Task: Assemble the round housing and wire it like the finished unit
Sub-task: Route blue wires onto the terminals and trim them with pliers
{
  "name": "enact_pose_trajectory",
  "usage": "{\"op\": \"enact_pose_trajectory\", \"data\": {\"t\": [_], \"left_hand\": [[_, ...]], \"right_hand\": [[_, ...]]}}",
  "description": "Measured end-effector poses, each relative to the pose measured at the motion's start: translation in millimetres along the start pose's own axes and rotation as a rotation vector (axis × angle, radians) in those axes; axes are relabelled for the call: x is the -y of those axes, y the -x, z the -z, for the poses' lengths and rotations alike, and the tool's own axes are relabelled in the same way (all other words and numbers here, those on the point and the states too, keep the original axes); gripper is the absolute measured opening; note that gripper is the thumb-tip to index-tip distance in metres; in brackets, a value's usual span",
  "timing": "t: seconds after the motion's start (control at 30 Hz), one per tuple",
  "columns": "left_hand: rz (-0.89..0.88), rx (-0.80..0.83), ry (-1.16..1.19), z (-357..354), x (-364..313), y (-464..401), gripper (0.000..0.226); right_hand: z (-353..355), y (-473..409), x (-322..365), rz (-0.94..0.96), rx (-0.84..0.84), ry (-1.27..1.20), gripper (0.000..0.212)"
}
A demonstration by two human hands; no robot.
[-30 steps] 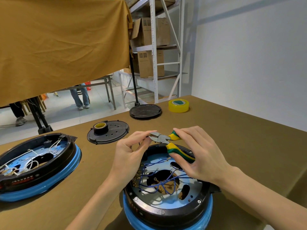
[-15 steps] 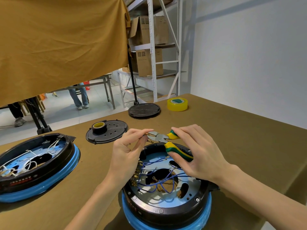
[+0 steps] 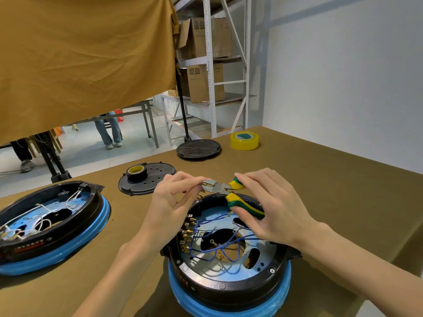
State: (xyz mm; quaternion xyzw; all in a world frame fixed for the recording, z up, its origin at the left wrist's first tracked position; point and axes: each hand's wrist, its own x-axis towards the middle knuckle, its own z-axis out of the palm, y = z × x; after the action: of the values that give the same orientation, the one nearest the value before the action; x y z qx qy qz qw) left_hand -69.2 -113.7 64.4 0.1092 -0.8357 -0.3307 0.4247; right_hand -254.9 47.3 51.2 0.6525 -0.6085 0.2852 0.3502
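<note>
Little has changed over the last second: left hand (image 3: 174, 202) still pinches a small brass terminal at the steel tip of the pliers (image 3: 231, 193), right hand (image 3: 270, 211) curled round their rubbery handles. Probably crimping still. Round housing (image 3: 229, 277), black rim, blue wires, sits at the bench's near edge.

Probably a workshop or storeroom: metal shelving (image 3: 212, 65) with cardboard boxes (image 3: 201, 37), cloth-covered workbench (image 3: 320, 179), tape roll (image 3: 244, 141).
</note>
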Motion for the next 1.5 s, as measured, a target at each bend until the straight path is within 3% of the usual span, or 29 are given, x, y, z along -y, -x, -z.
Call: {"op": "enact_pose_trajectory", "data": {"t": [0.83, 1.5], "left_hand": [[-0.037, 0.023, -0.154, 6.2, 1.9, -2.8, 0.026], [0.004, 0.044, -0.117, 6.5, 6.8, -2.5, 0.023]], "right_hand": [[1.8, -0.4, 0.5, 0.006, 0.049, -0.009, 0.058], [-0.7, -0.1, -1.7, 0.027, 0.058, -0.01, 0.057]]}}
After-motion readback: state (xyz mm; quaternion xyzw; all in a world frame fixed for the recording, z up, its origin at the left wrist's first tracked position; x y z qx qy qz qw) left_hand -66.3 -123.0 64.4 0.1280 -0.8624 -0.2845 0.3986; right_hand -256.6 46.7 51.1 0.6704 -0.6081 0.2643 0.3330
